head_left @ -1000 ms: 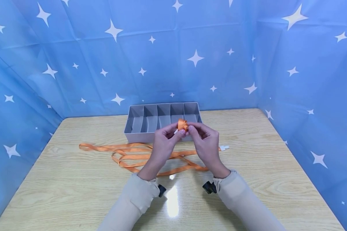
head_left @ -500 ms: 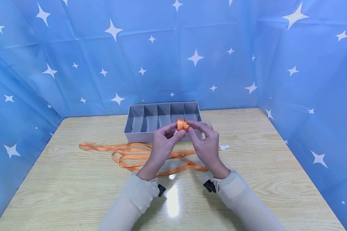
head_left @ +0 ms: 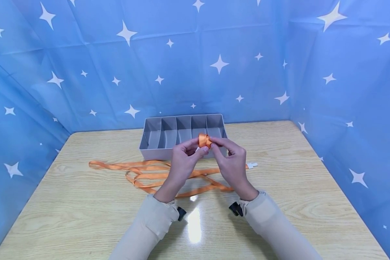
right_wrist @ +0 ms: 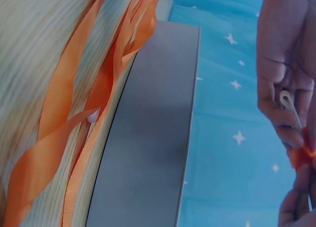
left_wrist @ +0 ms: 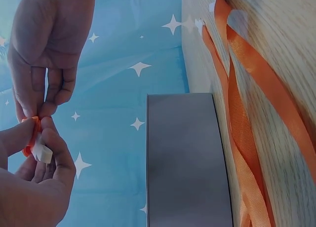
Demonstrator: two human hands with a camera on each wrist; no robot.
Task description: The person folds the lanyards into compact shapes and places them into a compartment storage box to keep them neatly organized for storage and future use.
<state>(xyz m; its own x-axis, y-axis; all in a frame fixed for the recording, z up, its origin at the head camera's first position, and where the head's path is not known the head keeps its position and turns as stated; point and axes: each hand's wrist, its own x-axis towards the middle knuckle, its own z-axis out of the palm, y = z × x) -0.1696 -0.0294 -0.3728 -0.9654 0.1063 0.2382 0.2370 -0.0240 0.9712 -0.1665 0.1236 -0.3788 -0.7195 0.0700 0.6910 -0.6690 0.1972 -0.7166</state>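
Note:
A tightly wound orange lanyard [head_left: 204, 140] is held up between both hands, over the front of the grey divided box. My left hand [head_left: 183, 157] pinches its left side with thumb and fingers. On its right side, my right hand [head_left: 233, 159] pinches the ribbon between thumb and index finger. In the left wrist view a white plastic clip [left_wrist: 42, 154] pokes out of the roll beside the left fingers. The right wrist view shows a thin white hook [right_wrist: 286, 99] against the left hand's fingers; the roll is partly hidden there.
Loose orange lanyards [head_left: 149, 176] lie in long loops on the wooden table [head_left: 84, 216], below the hands. One white clip [head_left: 252, 165] lies to the right. The grey box [head_left: 156, 154] with several compartments stands at the back, before a blue star-patterned curtain [head_left: 182, 57].
The bunched ribbon on the right side of the roll now lies flatter and wrapped across it. The right fingers have shifted slightly on it; both hands stay in nearly the same place.

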